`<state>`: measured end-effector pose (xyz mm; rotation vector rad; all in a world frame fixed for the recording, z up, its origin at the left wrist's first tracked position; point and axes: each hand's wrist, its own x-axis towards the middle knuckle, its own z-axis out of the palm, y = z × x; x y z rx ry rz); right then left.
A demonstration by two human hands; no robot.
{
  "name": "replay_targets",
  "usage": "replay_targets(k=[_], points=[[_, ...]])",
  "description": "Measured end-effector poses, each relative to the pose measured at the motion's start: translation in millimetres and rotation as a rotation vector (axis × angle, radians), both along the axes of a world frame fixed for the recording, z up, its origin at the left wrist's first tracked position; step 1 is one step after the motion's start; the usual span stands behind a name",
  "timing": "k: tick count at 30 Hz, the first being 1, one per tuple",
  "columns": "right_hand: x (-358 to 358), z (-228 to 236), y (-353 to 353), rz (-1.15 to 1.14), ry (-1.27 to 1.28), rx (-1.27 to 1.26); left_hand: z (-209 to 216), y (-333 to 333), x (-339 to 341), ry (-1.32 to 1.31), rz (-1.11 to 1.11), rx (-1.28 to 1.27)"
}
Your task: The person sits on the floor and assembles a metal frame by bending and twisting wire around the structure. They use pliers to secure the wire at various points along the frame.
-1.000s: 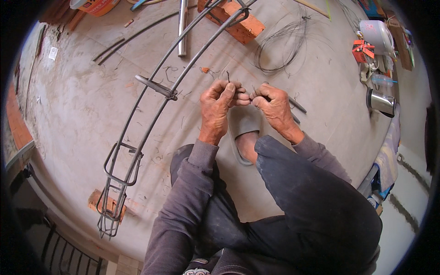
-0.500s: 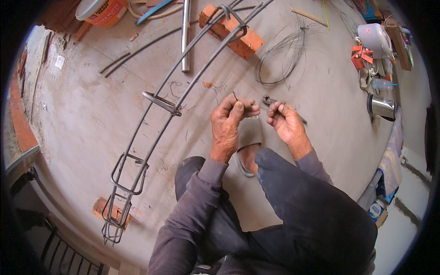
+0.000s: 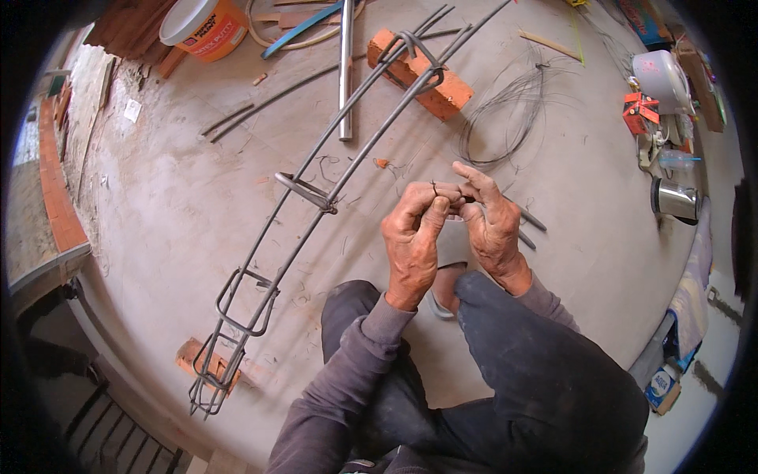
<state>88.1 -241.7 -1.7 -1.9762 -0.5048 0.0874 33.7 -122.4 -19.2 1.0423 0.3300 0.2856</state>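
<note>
My left hand is closed in a pinch, and a short bit of dark tie wire shows at its fingers. My right hand meets it fingertip to fingertip, index finger raised. Behind the right hand stick out the two dark handles of pincers; their jaws are hidden by the hand. What lies between the touching fingertips is too small to make out. To the left of both hands, a long rebar cage with bent stirrups rests across bricks.
An orange brick props the cage's far end, another brick its near end. A loose wire coil lies beyond my hands. Further off are a shiny metal tube and a putty bucket. A steel cup stands at right.
My hands were apart and now touch at the fingertips. The pincers' head, visible before beside my right fingers, is now hidden, with the handles showing. The whole view has shifted slightly.
</note>
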Motion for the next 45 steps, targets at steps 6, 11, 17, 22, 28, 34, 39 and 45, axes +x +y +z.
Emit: replay_targets(k=[6,11,17,22,28,34,39,45], points=[[3.9,-2.9,0.9,0.096,0.082,-0.024,42.2,21.8,-10.3,0.178,-0.041,0.334],[-2.4,-17.6,-4.4,-0.079,0.398,0.096,111.2,71.8,-46.4,0.231,-0.067,0.985],[-9.9,-19.2,13.3,-0.004,0.411,0.207,105.2,187.4,-36.3,0.381,-0.065,1.504],[-11.9,-23.6,16.6,0.049,0.466,0.218,52.8,218.6,-33.9,0.499,-0.424,1.587],[-17.9,-31.6,13.1,0.024,0.56,0.239,19.7,212.7,-33.0,0.504,-0.492,1.659],[-18.7,-33.7,12.4,-0.002,0.616,0.269,32.5,208.0,-39.5,0.44,-0.294,1.282],[-19.4,-35.1,12.2,0.01,0.626,0.243,60.1,205.3,-40.1,0.487,-0.322,1.225],[-20.0,-36.7,13.1,-0.018,0.624,0.228,58.8,208.5,-43.0,0.524,-0.327,1.155]])
